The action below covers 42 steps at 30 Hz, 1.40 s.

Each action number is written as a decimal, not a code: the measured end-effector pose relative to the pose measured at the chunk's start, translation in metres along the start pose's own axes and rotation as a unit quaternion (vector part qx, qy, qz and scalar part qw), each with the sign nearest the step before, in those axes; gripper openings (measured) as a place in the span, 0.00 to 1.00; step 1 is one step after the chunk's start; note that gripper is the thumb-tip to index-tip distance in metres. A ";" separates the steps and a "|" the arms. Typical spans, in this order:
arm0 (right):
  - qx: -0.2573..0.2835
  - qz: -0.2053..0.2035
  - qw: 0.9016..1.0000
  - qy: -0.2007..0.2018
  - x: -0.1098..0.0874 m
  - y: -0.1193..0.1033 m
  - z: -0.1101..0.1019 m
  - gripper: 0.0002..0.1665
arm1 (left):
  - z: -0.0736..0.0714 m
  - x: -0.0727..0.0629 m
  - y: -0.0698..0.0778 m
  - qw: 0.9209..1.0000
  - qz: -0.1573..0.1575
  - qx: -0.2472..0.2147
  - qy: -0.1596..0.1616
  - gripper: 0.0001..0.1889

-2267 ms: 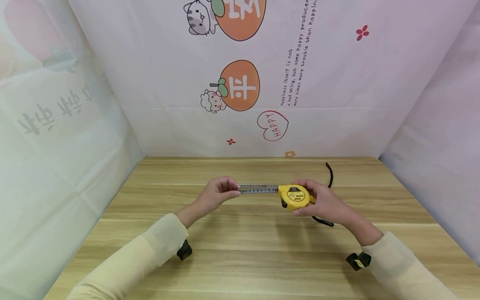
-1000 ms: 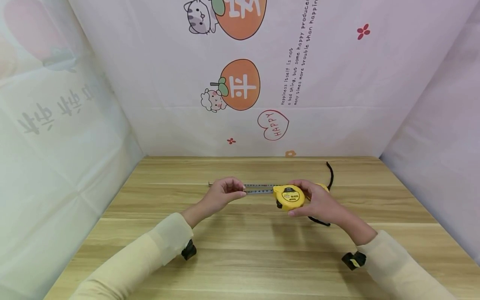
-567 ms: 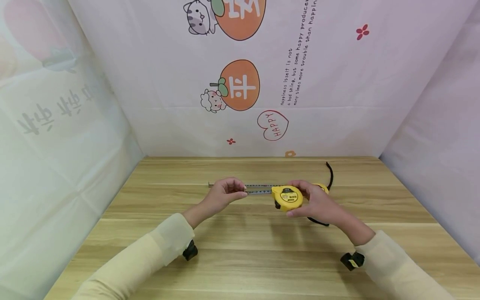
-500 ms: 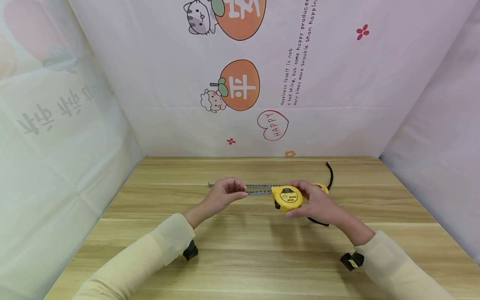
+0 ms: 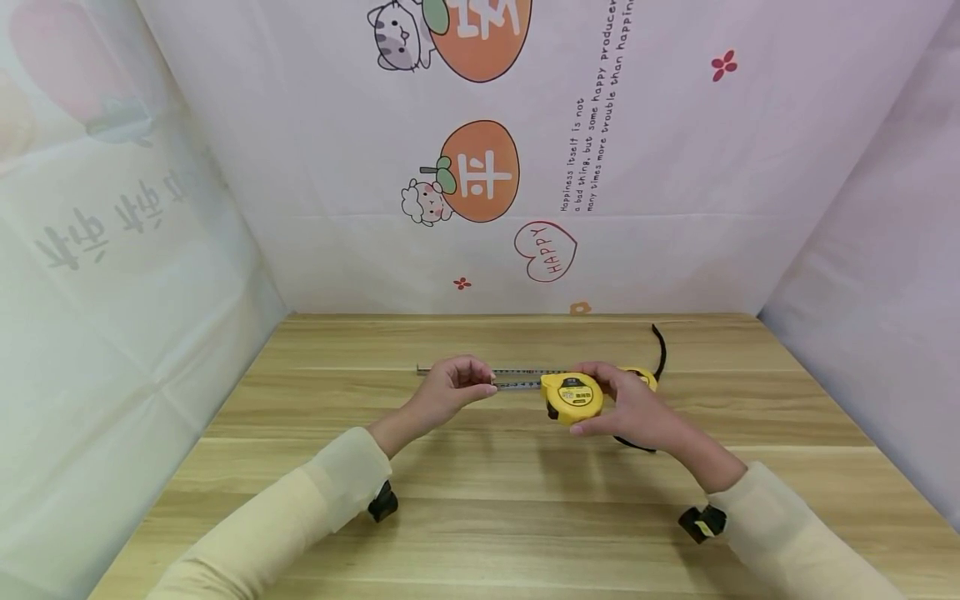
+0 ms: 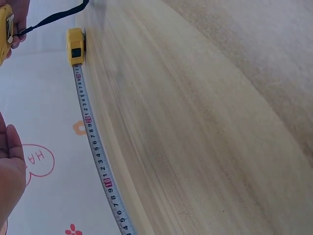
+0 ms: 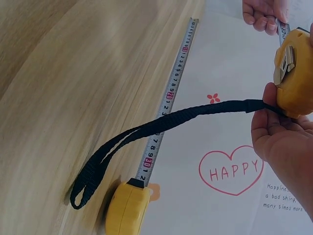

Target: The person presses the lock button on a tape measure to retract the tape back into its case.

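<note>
My right hand (image 5: 637, 410) grips the yellow case of a tape measure (image 5: 576, 397) above the table. My left hand (image 5: 453, 390) pinches the end of its short pulled-out blade (image 5: 519, 385) between thumb and fingers. Behind them on the tabletop lies a second yellow tape measure (image 6: 75, 46), partly hidden by the right hand in the head view. Its long blade (image 6: 96, 147) stretches left past the left hand, its hooked tip (image 5: 420, 369) showing beyond. In the right wrist view a black strap (image 7: 168, 121) trails from the held case and crosses in front of that blade.
A wooden table (image 5: 480, 517) spreads below both hands. White printed cloth (image 5: 660, 258) rises at its back edge and on both sides. The second tape measure's black strap (image 5: 661, 350) curls near the back right. Small cameras sit under both sleeves.
Both hands have come closer together, the left moving right and the right moving left with its case. Less of the held blade shows, and the second blade's hooked tip has come into sight.
</note>
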State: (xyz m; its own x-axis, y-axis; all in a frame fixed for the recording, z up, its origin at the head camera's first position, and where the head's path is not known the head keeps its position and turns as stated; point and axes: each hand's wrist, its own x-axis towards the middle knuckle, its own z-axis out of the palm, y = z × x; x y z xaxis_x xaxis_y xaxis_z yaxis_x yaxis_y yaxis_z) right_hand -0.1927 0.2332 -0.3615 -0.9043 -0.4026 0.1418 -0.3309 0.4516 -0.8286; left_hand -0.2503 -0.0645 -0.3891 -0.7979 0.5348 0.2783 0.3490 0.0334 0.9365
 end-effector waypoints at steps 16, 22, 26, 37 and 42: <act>0.012 0.000 1.000 -0.003 0.001 -0.002 0.003 0.44 | 0.008 -0.009 0.032 1.000 0.003 -0.003 -0.004 0.07; 0.010 -0.001 1.000 0.000 0.002 -0.002 0.004 0.46 | 0.010 -0.007 0.030 1.000 0.005 -0.006 -0.003 0.06; 0.009 0.002 1.000 0.000 0.002 -0.003 0.005 0.47 | 0.011 -0.006 0.030 1.000 0.004 -0.002 -0.003 0.07; 0.009 0.006 1.000 0.004 0.002 -0.007 0.007 0.48 | 0.013 -0.002 0.026 1.000 0.000 0.008 -0.005 0.09; 0.003 0.005 1.000 0.003 0.003 -0.008 0.008 0.48 | 0.014 -0.005 0.034 1.000 0.003 0.006 -0.005 0.08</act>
State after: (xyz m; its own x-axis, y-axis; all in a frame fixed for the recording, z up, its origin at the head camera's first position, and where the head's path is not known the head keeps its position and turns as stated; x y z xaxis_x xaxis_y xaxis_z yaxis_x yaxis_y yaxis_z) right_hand -0.1908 0.2219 -0.3591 -0.9095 -0.3926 0.1368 -0.3200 0.4510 -0.8332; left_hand -0.2277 -0.0541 -0.3612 -0.7901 0.5440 0.2824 0.3600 0.0391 0.9321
